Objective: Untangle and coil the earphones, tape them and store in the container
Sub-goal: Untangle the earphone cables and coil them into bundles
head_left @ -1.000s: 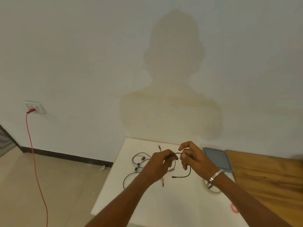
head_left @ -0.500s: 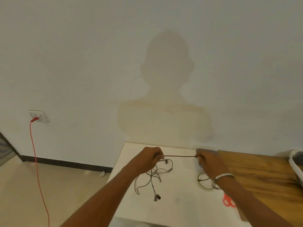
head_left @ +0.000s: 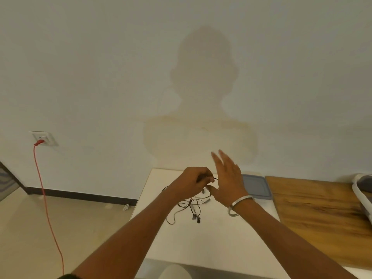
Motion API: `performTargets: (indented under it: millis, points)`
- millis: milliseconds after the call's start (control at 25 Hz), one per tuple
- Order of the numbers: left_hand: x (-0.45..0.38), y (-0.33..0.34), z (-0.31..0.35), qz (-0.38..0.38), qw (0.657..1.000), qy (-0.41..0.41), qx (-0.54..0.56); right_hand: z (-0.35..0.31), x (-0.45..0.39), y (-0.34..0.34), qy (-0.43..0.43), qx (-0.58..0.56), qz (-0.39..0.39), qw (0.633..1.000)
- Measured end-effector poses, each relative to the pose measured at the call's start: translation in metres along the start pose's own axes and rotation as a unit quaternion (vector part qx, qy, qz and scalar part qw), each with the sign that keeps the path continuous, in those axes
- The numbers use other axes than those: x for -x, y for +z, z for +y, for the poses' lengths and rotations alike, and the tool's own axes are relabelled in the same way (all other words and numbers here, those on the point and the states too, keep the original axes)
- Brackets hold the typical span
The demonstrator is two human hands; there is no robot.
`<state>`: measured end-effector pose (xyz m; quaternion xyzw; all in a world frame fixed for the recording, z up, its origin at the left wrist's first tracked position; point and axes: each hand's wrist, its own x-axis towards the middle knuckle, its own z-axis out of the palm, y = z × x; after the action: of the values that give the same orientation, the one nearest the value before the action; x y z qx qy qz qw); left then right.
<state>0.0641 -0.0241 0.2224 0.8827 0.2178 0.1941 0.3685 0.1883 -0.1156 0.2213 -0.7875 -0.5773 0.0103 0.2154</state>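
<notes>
Black earphones point(head_left: 189, 206) hang in a loose tangle over the white table point(head_left: 211, 244), their earbuds resting near the table's middle. My left hand point(head_left: 194, 181) pinches the cable's upper part with curled fingers. Just to its right, my right hand point(head_left: 227, 178) is raised with its fingers straight and spread, and its thumb touches the cable by the left fingertips. A grey lidded container point(head_left: 255, 186) lies flat at the table's back right, partly behind my right hand. No tape roll is visible.
A wooden tabletop point(head_left: 320, 214) adjoins the white table on the right, with a white and grey object point(head_left: 362, 190) at its far right edge. A red cable point(head_left: 46, 198) hangs from a wall socket point(head_left: 43, 137) on the left. The wall stands close behind the table.
My hands, stretched apart with a taut length of cable half a second ago, have come together. My right hand has let go of the cable end and its fingers are spread.
</notes>
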Motion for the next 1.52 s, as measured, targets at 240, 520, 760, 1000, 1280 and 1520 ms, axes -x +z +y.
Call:
performTargets:
  millis: [240, 520, 760, 1000, 1280, 1520]
  points:
    - [0.001, -0.013, -0.012, -0.007, 0.999, -0.027, -0.03, 0.024, 0.004, -0.013, -0.049, 0.055, -0.058, 0.996]
    - [0.009, -0.023, -0.033, -0.014, 0.996, -0.047, -0.069, 0.086, 0.004, -0.021, 0.063, 0.139, 0.034, 0.988]
    - [0.003, -0.005, -0.025, 0.013, 0.998, -0.032, -0.054, 0.067, 0.007, 0.0, 0.086, 0.073, -0.103, 0.988]
    - [-0.004, 0.011, -0.023, 0.008, 0.996, -0.018, -0.084, 0.02, 0.008, 0.021, -0.027, -0.131, -0.238, 0.962]
    - [-0.004, 0.015, -0.028, -0.024, 0.992, -0.02, -0.124, 0.03, -0.003, 0.015, -0.011, -0.094, -0.085, 0.992]
    - [0.0, 0.015, -0.029, -0.03, 0.992, -0.047, -0.114, 0.056, -0.001, 0.028, -0.071, 0.072, 0.06, 0.993]
